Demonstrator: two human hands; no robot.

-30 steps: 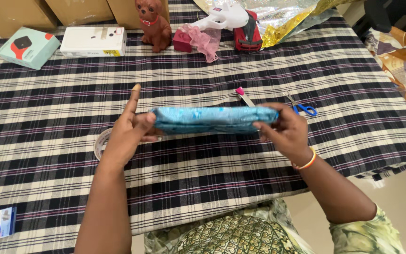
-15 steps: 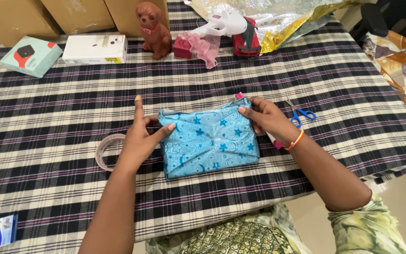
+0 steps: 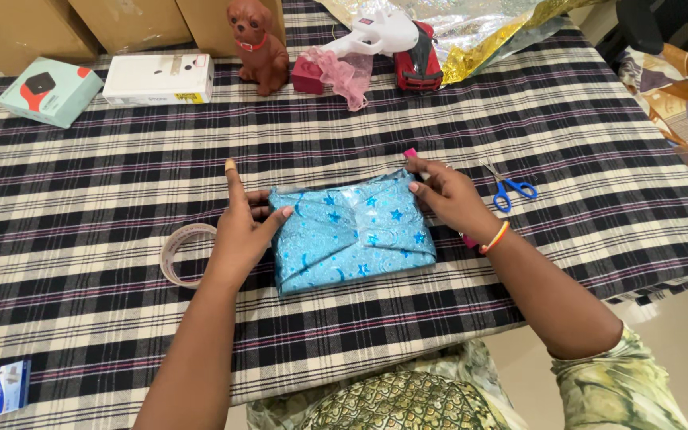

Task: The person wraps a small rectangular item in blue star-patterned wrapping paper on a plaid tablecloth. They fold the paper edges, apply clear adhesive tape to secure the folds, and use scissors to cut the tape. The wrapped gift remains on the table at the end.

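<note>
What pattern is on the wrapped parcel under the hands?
Light blue paper with darker blue stars and crescent moons on the parcel; seen best in the head view.

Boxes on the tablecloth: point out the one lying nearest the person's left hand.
The blue star-patterned wrapped box: the left hand touches its left edge. The white box and teal box lie far off at the table's back.

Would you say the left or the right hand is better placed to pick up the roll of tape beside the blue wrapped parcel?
Left, probably. The left hand rests on the parcel's left edge, and the tape roll lies just beside its wrist. The right hand grips the far right corner, with the parcel between it and the roll.
</note>
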